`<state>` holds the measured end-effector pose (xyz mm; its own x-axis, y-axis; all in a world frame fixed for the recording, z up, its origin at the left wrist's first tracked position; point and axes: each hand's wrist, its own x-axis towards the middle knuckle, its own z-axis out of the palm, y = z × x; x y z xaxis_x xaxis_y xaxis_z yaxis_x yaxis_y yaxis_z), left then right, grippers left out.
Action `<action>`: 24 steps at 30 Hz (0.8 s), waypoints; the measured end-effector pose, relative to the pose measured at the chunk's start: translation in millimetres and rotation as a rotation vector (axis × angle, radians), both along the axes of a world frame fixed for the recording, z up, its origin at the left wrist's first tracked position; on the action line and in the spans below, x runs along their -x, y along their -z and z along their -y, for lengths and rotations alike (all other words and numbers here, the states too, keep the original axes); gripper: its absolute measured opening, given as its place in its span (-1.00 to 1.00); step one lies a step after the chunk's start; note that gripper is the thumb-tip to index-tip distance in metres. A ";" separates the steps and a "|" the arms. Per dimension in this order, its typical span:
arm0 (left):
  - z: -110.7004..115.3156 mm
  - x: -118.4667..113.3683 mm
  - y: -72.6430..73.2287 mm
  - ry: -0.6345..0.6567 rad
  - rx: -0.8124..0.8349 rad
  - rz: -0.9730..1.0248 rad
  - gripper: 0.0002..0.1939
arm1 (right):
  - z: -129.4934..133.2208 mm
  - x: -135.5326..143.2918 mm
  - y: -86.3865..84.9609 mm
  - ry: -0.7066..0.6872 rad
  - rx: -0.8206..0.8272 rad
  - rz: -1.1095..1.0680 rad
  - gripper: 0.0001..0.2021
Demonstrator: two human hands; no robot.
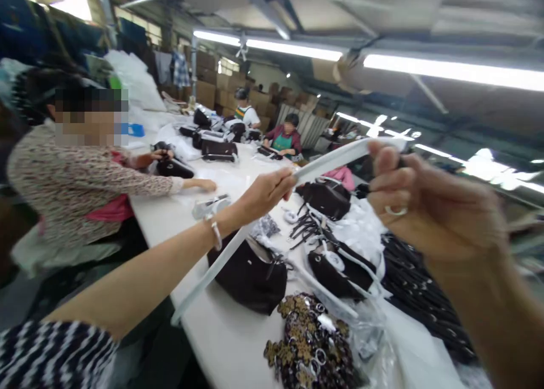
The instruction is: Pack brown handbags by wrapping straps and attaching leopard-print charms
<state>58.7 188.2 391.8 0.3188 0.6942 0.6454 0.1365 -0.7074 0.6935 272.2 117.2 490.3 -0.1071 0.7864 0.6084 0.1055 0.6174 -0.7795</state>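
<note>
A long white strip [335,161], perhaps a wrapped bag strap, stretches between my two raised hands. My left hand [268,195] is closed around its middle, and the loose end hangs down past my forearm toward the table's edge. Close to the camera, my right hand [429,202] pinches the strip's upper end with curled fingers. Below my left hand a dark brown handbag [250,278] lies on the white table [233,343]. Two more dark bags, one [325,201] farther back and another [340,275] with a white-covered strap, lie between my hands.
Bronze flower charms with rings [306,343] are heaped at the near edge beside clear plastic [374,343]. Black straps [425,292] pile at the right. A co-worker [76,173] at the left reaches over the table; two people [283,136] work farther back among bags [219,149].
</note>
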 end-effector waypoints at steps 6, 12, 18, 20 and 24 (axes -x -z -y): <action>54.1 -59.1 66.9 0.314 0.411 0.098 -0.71 | -2.6 -7.6 32.6 -0.168 0.150 -0.273 -0.79; 102.3 -77.3 89.7 0.542 0.661 0.081 -0.59 | 6.5 -20.7 83.5 0.231 -0.183 -0.274 -0.84; 102.8 -38.4 84.7 0.764 0.785 -0.106 -0.51 | 42.4 -66.3 125.6 0.213 -0.444 0.906 -0.71; 94.1 -24.0 83.4 0.777 0.885 -0.216 -0.46 | 56.3 -74.1 138.8 0.140 -0.390 1.126 -0.72; 76.3 -5.8 85.5 0.662 0.770 -0.491 -0.59 | 83.7 -65.0 162.9 0.134 -0.178 1.349 -0.86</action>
